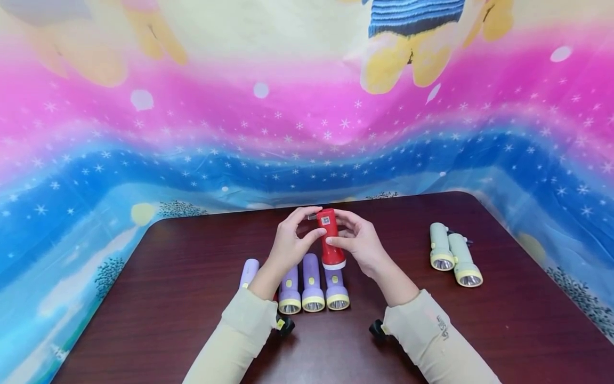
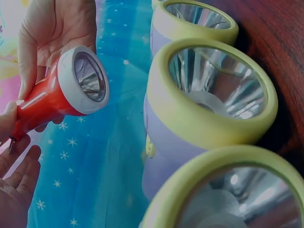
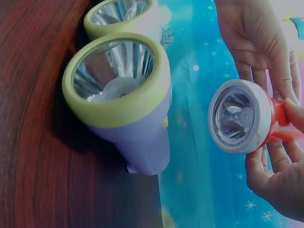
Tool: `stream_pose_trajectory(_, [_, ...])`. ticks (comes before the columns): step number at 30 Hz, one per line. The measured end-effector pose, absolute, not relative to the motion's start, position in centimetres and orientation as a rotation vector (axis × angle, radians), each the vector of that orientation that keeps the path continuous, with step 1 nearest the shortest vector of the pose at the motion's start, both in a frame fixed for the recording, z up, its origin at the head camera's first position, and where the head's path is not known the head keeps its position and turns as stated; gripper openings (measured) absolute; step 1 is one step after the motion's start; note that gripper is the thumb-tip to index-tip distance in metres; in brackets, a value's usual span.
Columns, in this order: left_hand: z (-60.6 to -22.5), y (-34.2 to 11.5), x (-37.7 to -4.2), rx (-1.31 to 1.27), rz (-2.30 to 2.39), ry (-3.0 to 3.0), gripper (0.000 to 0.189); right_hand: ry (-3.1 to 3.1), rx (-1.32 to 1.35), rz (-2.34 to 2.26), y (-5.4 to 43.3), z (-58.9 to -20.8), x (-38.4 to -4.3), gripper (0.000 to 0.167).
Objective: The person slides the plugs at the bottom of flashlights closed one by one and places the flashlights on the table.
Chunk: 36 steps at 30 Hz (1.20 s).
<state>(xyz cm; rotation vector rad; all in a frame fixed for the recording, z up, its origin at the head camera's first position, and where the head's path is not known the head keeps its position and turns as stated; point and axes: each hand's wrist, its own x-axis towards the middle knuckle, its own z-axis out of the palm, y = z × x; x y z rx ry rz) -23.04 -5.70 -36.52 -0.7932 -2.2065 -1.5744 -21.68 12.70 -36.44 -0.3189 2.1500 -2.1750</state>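
Observation:
Both hands hold a red flashlight with a white rim above the table, its lens end pointing down toward me. My left hand has thumb and fingers at its upper left side, by a small metal prong that sticks out near the tail. From the other side, my right hand grips the body between thumb and fingers. Below stands a row of purple flashlights with yellow rims, including a middle one and a right one; the left forearm partly hides the row's left end.
Two pale green flashlights, one farther back and one nearer, lie together at the right of the dark wooden table. A patterned cloth backdrop hangs behind the table. A bit of red shows beside the left wrist.

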Motion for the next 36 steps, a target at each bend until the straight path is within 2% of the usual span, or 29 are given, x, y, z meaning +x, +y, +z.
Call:
stream_pose_trajectory(12, [-36.91, -6.04, -23.77, -0.795, -1.583, -2.199, 0.042, 2.139, -0.353, -2.172, 12.78, -36.53, -21.87, 0.063])
stream_pose_trajectory(20, [-36.68, -6.20, -23.63, -0.774, -1.728, -2.136, 0.034, 2.131, -0.372, -2.161, 12.68, -36.61, -21.88, 0.063])
stream_pose_trajectory(36, [-36.86, -6.42, -23.68, -0.775, -1.796, -2.150, 0.036, 2.124, -0.357, -2.163, 12.38, -36.74, -21.87, 0.062])
